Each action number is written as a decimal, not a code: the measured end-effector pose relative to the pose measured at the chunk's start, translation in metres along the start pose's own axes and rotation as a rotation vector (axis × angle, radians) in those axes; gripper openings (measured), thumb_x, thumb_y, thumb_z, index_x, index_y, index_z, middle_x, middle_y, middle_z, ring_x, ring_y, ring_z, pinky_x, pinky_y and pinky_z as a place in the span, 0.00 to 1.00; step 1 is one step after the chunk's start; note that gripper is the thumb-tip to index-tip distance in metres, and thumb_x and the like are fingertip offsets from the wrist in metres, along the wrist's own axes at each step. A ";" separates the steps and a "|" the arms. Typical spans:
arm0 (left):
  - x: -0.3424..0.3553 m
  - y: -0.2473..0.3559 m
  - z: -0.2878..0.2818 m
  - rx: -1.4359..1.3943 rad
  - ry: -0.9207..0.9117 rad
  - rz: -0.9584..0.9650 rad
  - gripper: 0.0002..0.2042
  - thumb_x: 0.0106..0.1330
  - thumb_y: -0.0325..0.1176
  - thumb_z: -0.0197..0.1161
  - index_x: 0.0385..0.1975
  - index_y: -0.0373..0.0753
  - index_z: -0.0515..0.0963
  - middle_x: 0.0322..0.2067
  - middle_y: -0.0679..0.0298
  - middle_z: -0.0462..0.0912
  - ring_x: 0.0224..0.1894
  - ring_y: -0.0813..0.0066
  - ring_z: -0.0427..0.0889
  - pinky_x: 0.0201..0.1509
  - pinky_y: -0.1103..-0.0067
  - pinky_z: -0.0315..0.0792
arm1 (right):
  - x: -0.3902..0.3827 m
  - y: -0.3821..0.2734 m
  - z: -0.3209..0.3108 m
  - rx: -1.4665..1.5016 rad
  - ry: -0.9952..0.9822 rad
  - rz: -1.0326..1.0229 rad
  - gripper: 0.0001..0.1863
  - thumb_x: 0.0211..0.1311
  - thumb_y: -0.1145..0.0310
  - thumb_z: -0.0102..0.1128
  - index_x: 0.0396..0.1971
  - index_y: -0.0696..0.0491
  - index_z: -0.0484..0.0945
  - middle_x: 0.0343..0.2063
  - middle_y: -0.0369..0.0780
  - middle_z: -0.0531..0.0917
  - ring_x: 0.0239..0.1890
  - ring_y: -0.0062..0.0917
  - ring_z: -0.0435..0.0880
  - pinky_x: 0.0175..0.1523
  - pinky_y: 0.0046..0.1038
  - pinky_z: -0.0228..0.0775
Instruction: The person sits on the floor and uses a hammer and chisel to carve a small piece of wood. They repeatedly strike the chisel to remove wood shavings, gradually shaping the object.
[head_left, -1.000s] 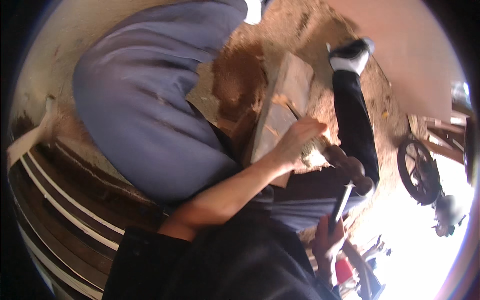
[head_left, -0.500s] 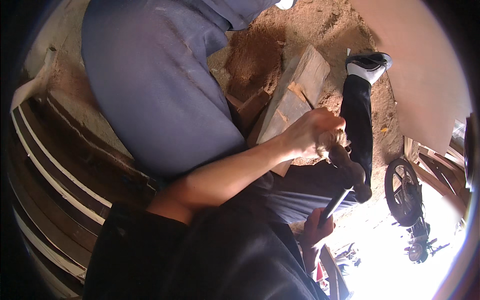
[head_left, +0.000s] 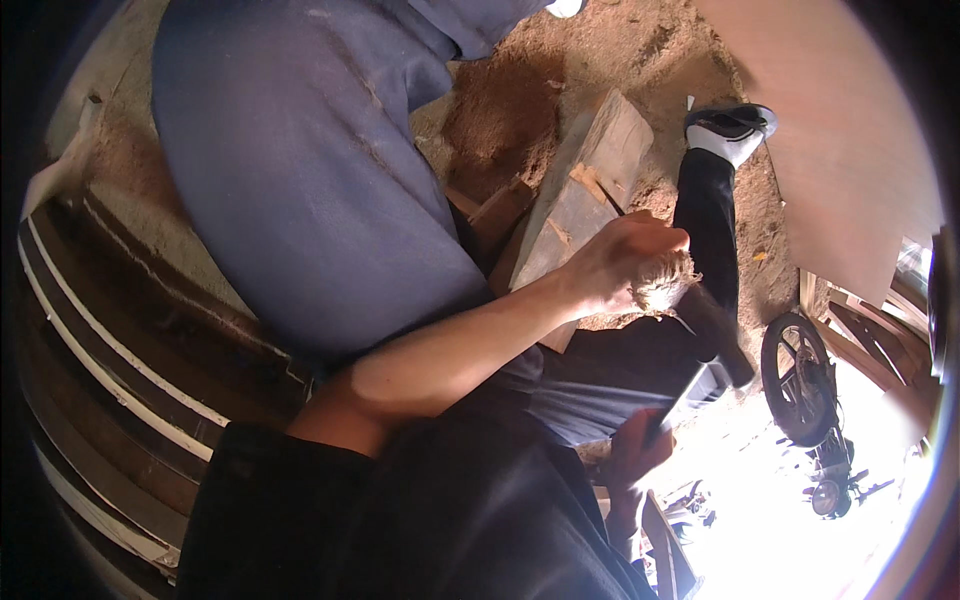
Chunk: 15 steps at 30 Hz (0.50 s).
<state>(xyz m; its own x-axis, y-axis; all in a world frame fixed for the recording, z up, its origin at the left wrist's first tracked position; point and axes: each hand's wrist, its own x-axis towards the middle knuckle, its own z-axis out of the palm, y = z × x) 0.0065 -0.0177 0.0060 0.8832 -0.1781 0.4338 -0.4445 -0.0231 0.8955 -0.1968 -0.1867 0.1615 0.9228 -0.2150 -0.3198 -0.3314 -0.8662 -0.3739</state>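
Note:
My left hand (head_left: 640, 255) is closed around the handle of a chisel. The handle's frayed, mushroomed end (head_left: 664, 283) sticks out toward the hammer. From the other side of the fist the thin dark chisel blade (head_left: 613, 202) reaches a notch in a wooden beam (head_left: 625, 150); its tip is hard to make out. My right hand (head_left: 638, 450), lower right, grips the shaft of a hammer. The hammer head (head_left: 722, 335) is smeared by motion and close to the handle end; I cannot tell whether they touch.
Blue-grey cloth (head_left: 310, 170) of a bent leg fills the upper left. Beyond the beam a black trouser leg ends in a dark shoe (head_left: 735, 125) on sawdust-covered ground (head_left: 510, 110). Long boards (head_left: 120, 370) lie at left, a pale sheet (head_left: 830, 130) at right. A motorcycle (head_left: 805, 400) stands in bright light.
The hammer head has shifted slightly right and away from the chisel's handle end, and is now blurred. My left hand stays on the chisel, almost unmoved.

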 end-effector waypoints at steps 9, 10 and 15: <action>-0.008 -0.012 0.011 -0.001 0.013 -0.016 0.16 0.53 0.32 0.74 0.41 0.40 0.79 0.31 0.59 0.79 0.37 0.60 0.81 0.47 0.69 0.75 | 0.008 -0.003 0.002 0.068 0.033 0.084 0.09 0.71 0.67 0.58 0.32 0.56 0.74 0.16 0.31 0.72 0.16 0.12 0.69 0.21 0.20 0.61; -0.006 0.002 0.011 -0.032 0.031 -0.113 0.14 0.54 0.32 0.74 0.38 0.40 0.79 0.31 0.59 0.79 0.37 0.59 0.81 0.45 0.68 0.75 | -0.006 0.001 -0.010 -0.010 0.042 0.077 0.09 0.71 0.66 0.58 0.32 0.55 0.75 0.17 0.31 0.72 0.16 0.12 0.69 0.21 0.20 0.61; -0.003 -0.008 0.009 -0.071 0.096 0.023 0.18 0.43 0.29 0.77 0.31 0.44 0.74 0.30 0.64 0.77 0.36 0.59 0.79 0.39 0.67 0.74 | 0.002 -0.001 0.006 0.121 0.069 0.125 0.09 0.70 0.66 0.58 0.33 0.56 0.75 0.18 0.32 0.73 0.18 0.12 0.70 0.22 0.19 0.60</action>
<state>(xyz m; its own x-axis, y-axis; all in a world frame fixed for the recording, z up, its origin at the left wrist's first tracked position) 0.0061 -0.0263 -0.0037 0.8845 -0.0828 0.4592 -0.4565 0.0500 0.8883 -0.1957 -0.1832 0.1559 0.8827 -0.3520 -0.3114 -0.4621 -0.7708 -0.4385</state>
